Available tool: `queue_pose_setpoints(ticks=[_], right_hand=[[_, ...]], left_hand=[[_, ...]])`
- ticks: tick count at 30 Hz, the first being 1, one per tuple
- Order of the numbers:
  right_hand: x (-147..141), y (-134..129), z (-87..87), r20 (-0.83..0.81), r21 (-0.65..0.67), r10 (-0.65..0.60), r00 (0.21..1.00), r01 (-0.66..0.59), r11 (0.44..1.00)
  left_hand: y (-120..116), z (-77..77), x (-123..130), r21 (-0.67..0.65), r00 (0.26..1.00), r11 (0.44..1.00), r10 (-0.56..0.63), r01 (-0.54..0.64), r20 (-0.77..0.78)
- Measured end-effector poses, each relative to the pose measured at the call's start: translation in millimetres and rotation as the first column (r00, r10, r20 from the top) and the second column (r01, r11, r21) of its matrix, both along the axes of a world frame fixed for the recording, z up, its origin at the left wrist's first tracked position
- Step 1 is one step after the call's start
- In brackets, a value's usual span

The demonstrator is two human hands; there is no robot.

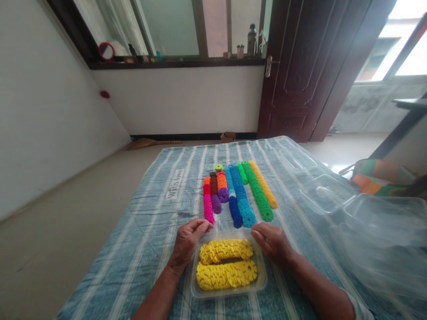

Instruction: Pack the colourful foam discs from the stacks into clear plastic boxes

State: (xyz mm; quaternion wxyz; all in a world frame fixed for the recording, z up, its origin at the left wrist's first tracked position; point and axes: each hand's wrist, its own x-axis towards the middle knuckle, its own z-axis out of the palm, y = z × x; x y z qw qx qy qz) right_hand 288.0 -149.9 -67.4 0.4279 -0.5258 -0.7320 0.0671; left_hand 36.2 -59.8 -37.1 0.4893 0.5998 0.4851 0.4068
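Curling at the tub's point(228, 293) far corners, pinch unclear, hands point(188, 242) point(274, 242) have room outward.

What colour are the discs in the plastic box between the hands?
Yellow; the discs show best in the head view.

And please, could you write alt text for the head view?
A person's left hand and right hand are near the far corners of a clear container holding two rows of yellow discs. Beyond lie multicoloured disc rows on a striped blue cloth.
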Motion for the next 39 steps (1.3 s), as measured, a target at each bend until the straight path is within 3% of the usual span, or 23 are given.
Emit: queue_pose_setpoints(ticks=[16, 27, 39], right_hand=[[7, -8, 7.0, -0.002, -0.058, -0.019, 1.000, 0.019, 0.998], [2, -10, 5.5, -0.019, -0.125, -0.006, 1.000, 0.003, 0.992], [-2, -11, 7.6, 0.016, -0.088, -0.035, 0.999, 0.036, 0.995]], left_hand=[[-6, -0.3, 8, -0.033, 1.000, 0.999, -0.009, 0.009, -0.006], [-6, 2.1, 4, 0.030, 0.999, 0.999, -0.030, 0.031, -0.035], [-7, 3.4, 1, 0.010, 0.997, 0.998, -0.065, 0.065, -0.036]])
